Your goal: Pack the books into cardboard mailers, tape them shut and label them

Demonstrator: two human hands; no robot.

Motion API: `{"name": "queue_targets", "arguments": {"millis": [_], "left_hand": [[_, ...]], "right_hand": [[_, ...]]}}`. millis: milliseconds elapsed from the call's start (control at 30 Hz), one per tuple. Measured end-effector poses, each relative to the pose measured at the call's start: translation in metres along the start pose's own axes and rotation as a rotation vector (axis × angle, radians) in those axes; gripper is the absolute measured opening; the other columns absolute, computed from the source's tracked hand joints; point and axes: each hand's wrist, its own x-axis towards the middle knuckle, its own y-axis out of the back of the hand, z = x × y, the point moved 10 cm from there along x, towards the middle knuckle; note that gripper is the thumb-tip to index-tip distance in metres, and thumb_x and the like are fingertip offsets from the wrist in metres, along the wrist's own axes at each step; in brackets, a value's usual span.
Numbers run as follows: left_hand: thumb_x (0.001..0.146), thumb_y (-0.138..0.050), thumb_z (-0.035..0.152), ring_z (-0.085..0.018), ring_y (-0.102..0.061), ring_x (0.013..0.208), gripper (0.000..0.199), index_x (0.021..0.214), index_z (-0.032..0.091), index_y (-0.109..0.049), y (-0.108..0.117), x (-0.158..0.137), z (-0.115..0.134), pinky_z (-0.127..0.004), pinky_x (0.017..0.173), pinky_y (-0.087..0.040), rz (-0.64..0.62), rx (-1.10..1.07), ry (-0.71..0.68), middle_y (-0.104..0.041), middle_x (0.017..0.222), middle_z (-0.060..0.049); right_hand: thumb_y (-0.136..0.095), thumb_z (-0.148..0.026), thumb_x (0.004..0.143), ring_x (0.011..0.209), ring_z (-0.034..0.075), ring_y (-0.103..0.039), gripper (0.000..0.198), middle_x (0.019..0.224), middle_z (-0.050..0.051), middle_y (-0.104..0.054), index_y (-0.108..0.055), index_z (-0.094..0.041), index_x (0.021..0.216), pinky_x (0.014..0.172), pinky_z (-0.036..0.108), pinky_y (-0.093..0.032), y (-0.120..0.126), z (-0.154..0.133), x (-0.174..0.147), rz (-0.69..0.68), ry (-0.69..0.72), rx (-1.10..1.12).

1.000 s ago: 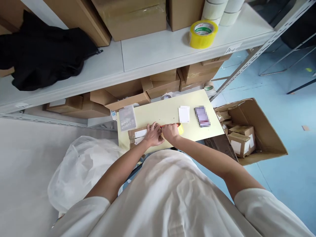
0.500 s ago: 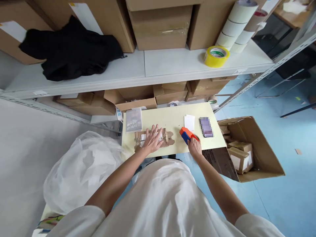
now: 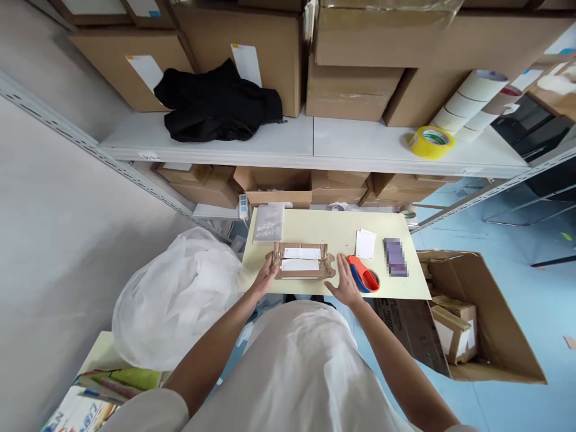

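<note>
A small flat cardboard box [image 3: 324,271] with two white label strips on top lies on the pale yellow table [image 3: 315,223]. Its ends are ragged, with brown tape on them. My left hand [image 3: 266,277] grips the box's left end, fingertips at its edge. My right hand [image 3: 345,285] is open, fingers stretched and thumb apart, between the box's right end and an orange and blue tape dispenser [image 3: 362,273]. The dispenser lies on the table, close against the right hand's fingers, not held.
White cards [image 3: 365,245] and a purple item [image 3: 395,258] lie at right; a clear plastic bag [image 3: 269,223] lies at back left. An open carton [image 3: 499,318] holding small boxes stands right. White plastic sheeting [image 3: 175,300] bulges at left. A shelf [image 3: 351,138] runs behind.
My right hand has let go of the tape dispenser, now on the table. My left hand has moved from the box's top to its left end. The camera view has shifted.
</note>
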Motion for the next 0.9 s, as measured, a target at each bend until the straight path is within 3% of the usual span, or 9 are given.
{"name": "queue_targets", "arguments": {"millis": [100, 200, 267, 400, 567, 633, 733, 800, 900], "left_hand": [[0.090, -0.035, 0.056, -0.023, -0.023, 0.142, 0.075, 0.151, 0.022, -0.009, -0.009, 0.003, -0.004, -0.039, 0.115, -0.024, -0.039, 0.000, -0.010, -0.025, 0.155, -0.009], [0.088, -0.043, 0.054, -0.024, -0.027, 0.141, 0.081, 0.151, 0.023, -0.003, -0.013, 0.005, -0.009, -0.042, 0.113, -0.026, -0.049, -0.008, 0.001, -0.028, 0.153, -0.011], [0.082, -0.057, 0.050, -0.026, -0.030, 0.139, 0.093, 0.151, 0.022, -0.001, -0.015, 0.006, -0.009, -0.045, 0.112, -0.027, -0.062, 0.006, -0.023, -0.032, 0.151, -0.014], [0.068, -0.075, 0.037, -0.032, -0.032, 0.138, 0.119, 0.149, 0.024, 0.011, -0.018, 0.005, -0.006, -0.052, 0.109, -0.027, -0.060, 0.062, -0.061, -0.031, 0.150, -0.020], [0.083, -0.058, 0.030, -0.021, -0.043, 0.131, 0.109, 0.138, 0.031, 0.037, -0.012, 0.016, 0.016, -0.042, 0.099, -0.044, -0.060, -0.091, -0.091, -0.027, 0.152, -0.016], [0.084, -0.054, 0.032, -0.022, -0.045, 0.130, 0.102, 0.142, 0.030, 0.029, -0.004, 0.024, 0.027, -0.038, 0.096, -0.047, -0.039, -0.139, -0.105, -0.023, 0.154, -0.016], [0.081, -0.057, 0.035, -0.025, -0.049, 0.125, 0.085, 0.147, 0.025, -0.005, 0.007, 0.034, 0.034, -0.040, 0.095, -0.048, 0.020, -0.189, -0.078, -0.029, 0.151, -0.015], [0.079, -0.057, 0.037, -0.026, -0.054, 0.120, 0.068, 0.139, 0.019, -0.028, 0.004, 0.038, 0.030, -0.041, 0.093, -0.049, 0.011, -0.215, -0.028, -0.043, 0.142, -0.016], [0.078, -0.056, 0.038, -0.029, -0.057, 0.115, 0.055, 0.126, 0.013, -0.044, -0.006, 0.039, 0.019, -0.043, 0.091, -0.049, -0.013, -0.217, 0.036, -0.055, 0.128, -0.018]], "right_hand": [[-0.054, -0.041, 0.080, 0.145, 0.029, -0.013, 0.092, 0.156, 0.018, -0.013, -0.001, -0.016, 0.150, 0.112, 0.048, -0.026, -0.027, -0.019, 0.018, -0.102, 0.038, 0.144], [-0.050, -0.037, 0.082, 0.144, 0.026, -0.017, 0.091, 0.155, 0.021, -0.017, 0.003, -0.011, 0.150, 0.112, 0.047, -0.025, -0.038, -0.008, 0.022, -0.057, -0.039, 0.259], [-0.050, -0.036, 0.082, 0.140, 0.027, -0.027, 0.091, 0.152, 0.023, -0.024, 0.004, -0.009, 0.149, 0.109, 0.047, -0.030, -0.045, 0.006, 0.017, -0.048, -0.129, 0.317], [-0.050, -0.037, 0.082, 0.122, 0.025, -0.052, 0.077, 0.137, 0.018, -0.049, -0.017, -0.015, 0.148, 0.099, 0.045, -0.042, -0.048, 0.019, 0.005, -0.057, -0.264, 0.410], [-0.052, -0.047, 0.080, 0.096, 0.022, -0.063, 0.061, 0.119, 0.014, -0.062, -0.042, -0.017, 0.133, 0.082, 0.038, -0.053, -0.018, 0.004, 0.018, -0.019, -0.290, 0.540], [-0.051, -0.052, 0.080, 0.091, 0.021, -0.064, 0.056, 0.113, 0.012, -0.064, -0.048, -0.018, 0.125, 0.078, 0.037, -0.054, 0.001, 0.003, 0.026, 0.033, -0.328, 0.560], [-0.050, -0.057, 0.080, 0.091, 0.021, -0.064, 0.055, 0.109, 0.012, -0.065, -0.049, -0.018, 0.120, 0.076, 0.036, -0.054, 0.026, 0.013, 0.029, 0.169, -0.447, 0.556], [-0.048, -0.059, 0.081, 0.090, 0.022, -0.065, 0.054, 0.105, 0.012, -0.066, -0.052, -0.016, 0.114, 0.076, 0.035, -0.055, 0.026, 0.016, 0.028, 0.174, -0.502, 0.569], [-0.045, -0.059, 0.082, 0.092, 0.023, -0.066, 0.053, 0.100, 0.012, -0.068, -0.059, -0.014, 0.106, 0.078, 0.035, -0.055, 0.010, 0.009, 0.029, 0.052, -0.447, 0.544]]}}
